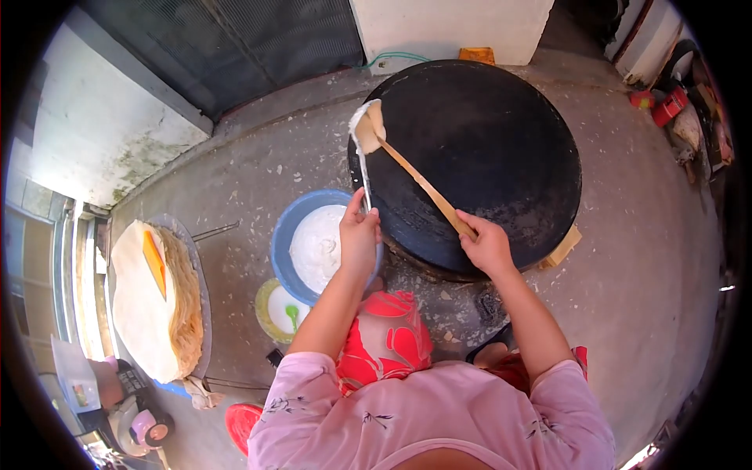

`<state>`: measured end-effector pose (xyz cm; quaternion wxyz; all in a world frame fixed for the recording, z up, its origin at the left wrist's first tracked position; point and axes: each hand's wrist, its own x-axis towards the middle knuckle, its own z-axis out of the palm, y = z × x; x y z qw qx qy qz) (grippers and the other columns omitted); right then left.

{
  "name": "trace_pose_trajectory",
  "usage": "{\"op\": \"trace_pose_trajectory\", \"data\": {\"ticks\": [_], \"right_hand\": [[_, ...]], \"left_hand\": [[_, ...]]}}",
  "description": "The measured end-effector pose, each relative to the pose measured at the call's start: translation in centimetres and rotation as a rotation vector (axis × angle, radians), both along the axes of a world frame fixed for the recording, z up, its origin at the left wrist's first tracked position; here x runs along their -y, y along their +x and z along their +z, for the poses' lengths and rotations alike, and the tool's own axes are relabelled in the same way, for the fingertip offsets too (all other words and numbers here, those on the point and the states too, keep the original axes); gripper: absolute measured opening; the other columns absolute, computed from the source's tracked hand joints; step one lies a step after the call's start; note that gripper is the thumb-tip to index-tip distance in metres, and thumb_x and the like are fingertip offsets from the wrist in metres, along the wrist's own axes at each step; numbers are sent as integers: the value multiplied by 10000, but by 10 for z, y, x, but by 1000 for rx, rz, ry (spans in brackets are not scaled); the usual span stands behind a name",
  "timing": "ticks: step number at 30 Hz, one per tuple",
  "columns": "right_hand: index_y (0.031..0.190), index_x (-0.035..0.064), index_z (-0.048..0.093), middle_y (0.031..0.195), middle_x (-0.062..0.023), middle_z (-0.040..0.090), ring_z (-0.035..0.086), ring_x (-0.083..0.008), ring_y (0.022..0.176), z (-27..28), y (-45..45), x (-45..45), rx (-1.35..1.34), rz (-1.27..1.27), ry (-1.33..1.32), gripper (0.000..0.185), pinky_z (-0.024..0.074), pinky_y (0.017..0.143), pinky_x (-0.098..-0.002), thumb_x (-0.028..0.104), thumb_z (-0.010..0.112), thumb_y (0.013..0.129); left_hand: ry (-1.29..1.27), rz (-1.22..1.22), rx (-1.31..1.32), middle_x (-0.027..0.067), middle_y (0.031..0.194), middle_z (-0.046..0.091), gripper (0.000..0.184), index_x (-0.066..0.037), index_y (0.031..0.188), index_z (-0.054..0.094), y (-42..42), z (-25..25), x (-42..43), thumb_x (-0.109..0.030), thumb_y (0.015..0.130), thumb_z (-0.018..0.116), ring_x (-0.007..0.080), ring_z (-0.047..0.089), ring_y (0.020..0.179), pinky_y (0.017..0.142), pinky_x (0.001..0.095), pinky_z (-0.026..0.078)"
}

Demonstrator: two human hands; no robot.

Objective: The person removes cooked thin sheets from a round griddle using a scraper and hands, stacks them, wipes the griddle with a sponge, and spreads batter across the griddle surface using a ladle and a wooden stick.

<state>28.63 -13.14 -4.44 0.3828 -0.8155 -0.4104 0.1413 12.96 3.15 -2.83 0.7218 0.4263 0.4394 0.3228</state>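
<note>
My left hand [359,237] is closed around the thin handle of a ladle [363,168], whose batter-coated head is raised at the left edge of a large round black griddle [486,157]. In my right hand [487,247] is the handle of a wooden batter spreader [423,182]. Its flat pale head meets the ladle's head, and I cannot tell how much batter lies between them. Below my left hand stands a blue basin [283,270] holding white batter [317,247].
A yellow-green bowl [265,317] of white liquid with a green spoon [292,313] sits beside the basin. Left of it, a stack of thin flatbreads [141,313] bears an orange strip [154,262]. A red round object [241,427] lies near my left side.
</note>
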Motion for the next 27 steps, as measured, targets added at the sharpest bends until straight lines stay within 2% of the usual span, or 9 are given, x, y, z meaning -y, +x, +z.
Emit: {"op": "trace_pose_trajectory", "data": {"ticks": [6, 12, 15, 19, 22, 23, 24, 26, 27], "right_hand": [[1118, 154, 571, 778, -78, 577, 574, -263, 733, 42, 8, 18, 238, 17, -110, 411, 465, 655, -361, 67, 561, 717], [1118, 105, 559, 729, -31, 525, 515, -206, 634, 17, 12, 28, 721, 326, -25, 439, 444, 576, -325, 56, 539, 682], [1132, 90, 547, 752, -20, 520, 503, -182, 638, -7, 18, 8, 837, 369, 30, 457, 436, 576, -304, 69, 528, 676], [1139, 86, 543, 760, -23, 515, 496, -182, 638, -3, 37, -37, 991, 285, 8, 483, 434, 576, -296, 73, 555, 656], [1132, 103, 555, 717, -41, 503, 506, -189, 623, 10, 48, -65, 872, 164, -49, 487, 439, 579, -298, 60, 582, 648], [1118, 112, 573, 718, -71, 537, 555, -218, 653, 9, 46, -71, 606, 68, -6, 462, 463, 609, -313, 45, 583, 661], [1118, 112, 573, 718, -71, 537, 555, -218, 653, 7, 42, -72, 606, 66, -6, 462, 463, 609, -313, 45, 583, 661], [1107, 109, 583, 764, -94, 582, 594, -251, 711, -4, 28, -67, -439, 43, 136, 417, 486, 646, -334, 61, 549, 694], [1105, 93, 582, 822, -107, 603, 602, -267, 775, -21, 19, -63, 32, 102, 178, 417, 495, 677, -346, 85, 542, 690]], "left_hand": [[-48, -65, -91, 56, 611, 500, 499, -135, 1308, 356, 24, -22, -60, -28, 839, 487, 111, 432, 427, 357, 252, 359], [-90, -39, 77, 91, 628, 506, 393, -8, 1264, 352, 28, 44, -74, -120, 890, 317, 108, 401, 410, 351, 223, 339], [-489, -168, 493, 91, 667, 495, 326, -18, 1169, 453, 21, 68, -86, -148, 891, 343, 89, 395, 462, 380, 206, 332], [-752, -385, 903, 53, 656, 448, 332, 28, 1174, 441, 22, 97, -93, -122, 901, 327, 85, 391, 459, 383, 213, 342], [-870, -430, 1056, 48, 652, 431, 348, 43, 1199, 418, 21, 118, -86, -99, 905, 297, 88, 394, 456, 387, 219, 354], [-877, -439, 1108, 55, 650, 421, 376, 52, 1236, 383, 18, 120, -84, -88, 906, 268, 94, 400, 452, 388, 227, 363], [-877, -442, 1107, 55, 650, 421, 376, 52, 1236, 383, 15, 119, -82, -88, 906, 268, 94, 400, 452, 388, 227, 363], [-952, -480, 1243, 65, 651, 420, 398, 58, 1262, 352, 6, 116, -77, -79, 902, 248, 100, 406, 450, 386, 231, 370], [-946, -470, 1280, 69, 649, 416, 416, 59, 1285, 320, 1, 113, -75, -67, 897, 239, 106, 409, 448, 385, 235, 378]]}}
